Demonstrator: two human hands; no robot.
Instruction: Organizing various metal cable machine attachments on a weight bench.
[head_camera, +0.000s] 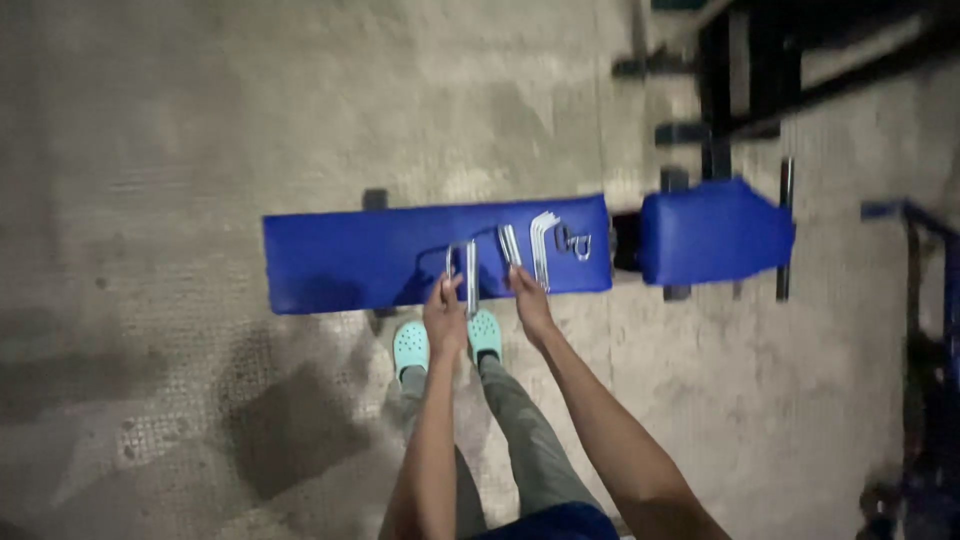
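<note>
Floor (200, 130) is bare grey concrete, stained and patchy, darker blotches lower left. Blue padded bench (350, 255) runs across mid-frame, long pad plus a shorter separate pad (712, 232) to its right, dark frame parts showing at the edges. Black metal frame (745, 70) stands top right, its feet on the concrete. Blue metal rack (925, 300) at far right edge, blurred. Light is dim and uneven.

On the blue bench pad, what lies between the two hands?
In the head view, one upright metal hex key lies on the blue bench pad between the left hand and the right hand; the rest of the gap is bare pad.
</note>
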